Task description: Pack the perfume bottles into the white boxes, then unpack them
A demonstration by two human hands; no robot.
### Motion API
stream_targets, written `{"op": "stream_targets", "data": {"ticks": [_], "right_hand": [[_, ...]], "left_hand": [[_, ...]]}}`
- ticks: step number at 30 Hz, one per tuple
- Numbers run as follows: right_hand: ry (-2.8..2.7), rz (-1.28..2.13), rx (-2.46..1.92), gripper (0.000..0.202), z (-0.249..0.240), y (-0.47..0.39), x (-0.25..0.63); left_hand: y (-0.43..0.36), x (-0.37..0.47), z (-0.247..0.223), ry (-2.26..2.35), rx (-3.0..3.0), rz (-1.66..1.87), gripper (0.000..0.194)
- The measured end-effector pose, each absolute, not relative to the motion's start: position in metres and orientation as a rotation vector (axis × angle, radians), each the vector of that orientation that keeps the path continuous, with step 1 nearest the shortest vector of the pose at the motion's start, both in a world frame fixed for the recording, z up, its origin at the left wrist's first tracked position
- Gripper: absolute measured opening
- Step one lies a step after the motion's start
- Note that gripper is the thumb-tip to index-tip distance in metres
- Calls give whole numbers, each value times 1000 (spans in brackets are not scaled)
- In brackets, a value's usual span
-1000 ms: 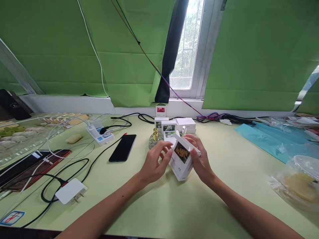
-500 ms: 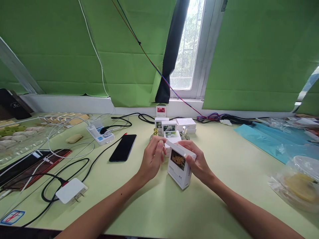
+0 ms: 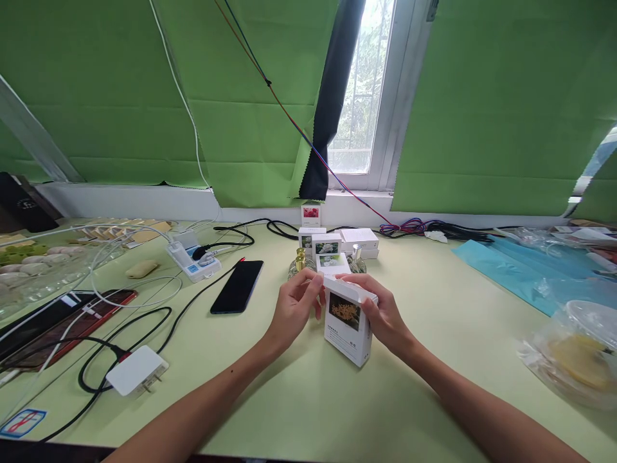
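A small white cardboard box (image 3: pixel 348 325) with an orange-flower picture and lines of print stands slightly tilted over the table in front of me. My right hand (image 3: pixel 383 313) grips it from the right, thumb on the near face and fingers behind the top. At its top left corner, the thumb and forefinger of my left hand (image 3: pixel 296 303) pinch the edge of the top flap. The inside of the box is hidden. Just behind stand white flower-picture boxes (image 3: pixel 332 262), a gold-capped glass bottle (image 3: pixel 299 262) and a silver-capped glass bottle (image 3: pixel 357 260).
To the left lie a black phone (image 3: pixel 237 287), a power strip (image 3: pixel 193 258), a white charger (image 3: pixel 137 371) and loose cables. A blue plastic sheet (image 3: pixel 511 267) and a wrapped plastic tub (image 3: pixel 578 360) are on the right. Black cables (image 3: pixel 453 230) run along the back.
My left thumb and forefinger have come together at the box's top left corner. The box has turned slightly, and its top flap sits lower. My right hand keeps its grip.
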State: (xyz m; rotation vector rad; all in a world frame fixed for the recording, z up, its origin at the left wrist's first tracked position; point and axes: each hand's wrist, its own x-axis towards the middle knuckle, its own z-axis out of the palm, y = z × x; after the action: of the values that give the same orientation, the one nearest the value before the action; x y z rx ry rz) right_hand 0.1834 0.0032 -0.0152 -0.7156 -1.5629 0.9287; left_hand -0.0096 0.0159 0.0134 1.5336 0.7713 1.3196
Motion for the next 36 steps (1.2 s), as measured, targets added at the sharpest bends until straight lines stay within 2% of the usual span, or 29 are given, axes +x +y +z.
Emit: {"op": "stream_targets", "data": {"ticks": [15,26,36], "right_hand": [[-1421,901,-910,64,-17,1,180],[-1308,897,-944,62,-19,1,183],[-1270,684,-1021,57,-7,1,187]], "left_hand": [[16,-13,19,787,1500,1177,28],[5,1,12,766,1366,1156,47],[3,3,-2,749,1251,933,56]]}}
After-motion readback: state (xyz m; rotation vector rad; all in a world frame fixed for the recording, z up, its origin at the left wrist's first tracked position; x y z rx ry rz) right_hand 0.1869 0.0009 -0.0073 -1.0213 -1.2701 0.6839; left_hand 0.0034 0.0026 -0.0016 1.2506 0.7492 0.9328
